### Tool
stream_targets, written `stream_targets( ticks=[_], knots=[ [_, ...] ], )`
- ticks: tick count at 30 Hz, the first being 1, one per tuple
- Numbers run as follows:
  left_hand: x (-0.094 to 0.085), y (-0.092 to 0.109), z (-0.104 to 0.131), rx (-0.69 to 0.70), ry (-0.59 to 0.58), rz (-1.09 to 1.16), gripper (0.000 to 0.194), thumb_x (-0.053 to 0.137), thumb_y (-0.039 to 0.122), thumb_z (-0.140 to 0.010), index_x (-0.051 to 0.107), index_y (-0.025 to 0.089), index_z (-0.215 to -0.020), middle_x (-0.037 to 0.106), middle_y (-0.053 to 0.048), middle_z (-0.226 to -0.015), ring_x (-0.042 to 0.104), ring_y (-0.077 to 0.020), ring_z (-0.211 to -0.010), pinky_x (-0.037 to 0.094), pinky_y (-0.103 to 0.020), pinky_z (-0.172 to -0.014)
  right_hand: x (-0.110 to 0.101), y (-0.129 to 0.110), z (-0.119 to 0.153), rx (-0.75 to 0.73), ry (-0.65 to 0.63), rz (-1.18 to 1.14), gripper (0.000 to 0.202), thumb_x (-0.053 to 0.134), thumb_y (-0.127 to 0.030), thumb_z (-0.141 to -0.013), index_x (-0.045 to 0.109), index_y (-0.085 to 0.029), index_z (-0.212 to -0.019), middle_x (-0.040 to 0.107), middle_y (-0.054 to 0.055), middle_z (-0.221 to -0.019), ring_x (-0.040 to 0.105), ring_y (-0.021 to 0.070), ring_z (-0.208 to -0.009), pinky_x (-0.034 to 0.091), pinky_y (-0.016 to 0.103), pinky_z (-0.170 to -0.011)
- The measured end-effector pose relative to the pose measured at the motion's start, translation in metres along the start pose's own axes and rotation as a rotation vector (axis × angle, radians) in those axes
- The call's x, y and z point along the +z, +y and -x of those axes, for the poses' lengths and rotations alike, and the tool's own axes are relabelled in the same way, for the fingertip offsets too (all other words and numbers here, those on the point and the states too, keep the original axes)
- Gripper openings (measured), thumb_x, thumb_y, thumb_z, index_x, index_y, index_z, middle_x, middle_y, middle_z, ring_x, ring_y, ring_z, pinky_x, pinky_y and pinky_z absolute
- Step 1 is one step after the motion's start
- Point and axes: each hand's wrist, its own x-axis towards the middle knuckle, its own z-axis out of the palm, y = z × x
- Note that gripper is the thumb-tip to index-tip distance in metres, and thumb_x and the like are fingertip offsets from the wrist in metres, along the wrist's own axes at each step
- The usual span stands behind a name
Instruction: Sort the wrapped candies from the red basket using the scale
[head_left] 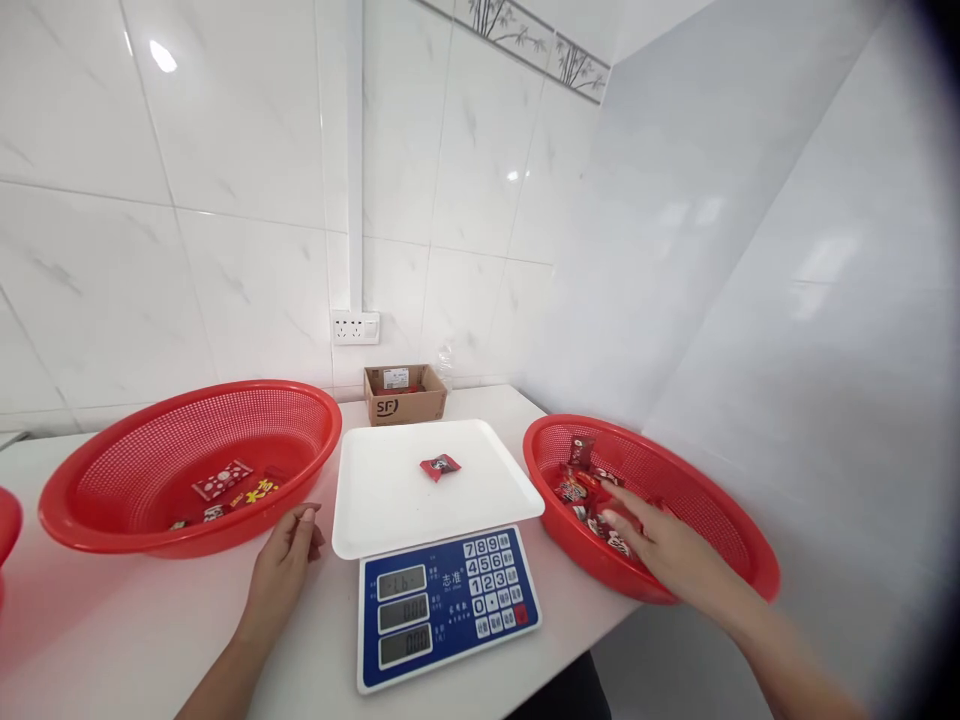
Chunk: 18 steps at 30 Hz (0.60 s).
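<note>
A digital scale (448, 603) with a blue keypad stands at the table's front; its white tray (390, 490) carries one red candy packet (440, 466). My right hand (660, 545) reaches into the red basket (720, 520) on the right, fingers spread over a heap of red wrapped candies (581, 490); whether it grips one cannot be told. My left hand (285, 560) rests loosely curled on the table beside the tray's left edge, holding nothing, close to the rim of the large red basket (112, 470) on the left, which holds several packets (225, 485).
A small open cardboard box (405, 395) sits against the tiled back wall under a wall socket (355, 327). A white wall runs close along the right side. The rim of another red basket (7, 520) shows at the far left edge.
</note>
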Motion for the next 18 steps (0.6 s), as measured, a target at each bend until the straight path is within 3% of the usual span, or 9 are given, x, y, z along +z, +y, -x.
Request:
stream_targets(
  ticks=[3,8,13,18],
  knots=[
    [0.0,0.002,0.002,0.007,0.005,0.003,0.056,0.043,0.065,-0.069,0.059,0.018,-0.096,0.057,-0.001,-0.068,0.057,-0.0193,-0.066,0.05,-0.032,-0.059,0.019,-0.007,0.025,-0.122,-0.034,0.04,0.047,0.031,-0.048,-0.088,0.046,-0.031,-0.129,0.058,0.0,-0.123,0.055,0.0239,-0.111,0.048,0.036,-0.084],
    [0.001,0.001,0.004,0.024,-0.009,-0.013,0.057,0.042,0.067,-0.069,0.059,0.019,-0.093,0.057,-0.001,-0.066,0.057,-0.0194,-0.066,0.05,-0.031,-0.058,0.049,-0.016,0.034,-0.179,0.218,0.378,0.042,0.028,-0.028,-0.09,0.049,-0.023,-0.127,0.067,0.007,-0.107,0.065,0.0234,-0.087,0.049,0.032,-0.064],
    [0.0,0.001,0.004,0.026,-0.019,-0.005,0.06,0.042,0.07,-0.066,0.059,0.019,-0.091,0.057,-0.001,-0.066,0.057,-0.0191,-0.064,0.049,-0.032,-0.057,0.055,-0.021,0.031,-0.194,0.306,0.441,0.039,0.031,-0.024,-0.091,0.052,-0.02,-0.123,0.07,0.007,-0.095,0.066,0.0205,-0.079,0.048,0.028,-0.061],
    [0.0,-0.001,0.002,0.002,-0.02,0.02,0.061,0.044,0.072,-0.062,0.061,0.019,-0.088,0.058,-0.002,-0.065,0.058,-0.0206,-0.063,0.049,-0.033,-0.055,0.056,-0.025,0.026,-0.181,0.319,0.44,0.039,0.029,-0.023,-0.091,0.053,-0.019,-0.122,0.069,0.008,-0.102,0.065,0.0209,-0.085,0.048,0.029,-0.065]
  ],
)
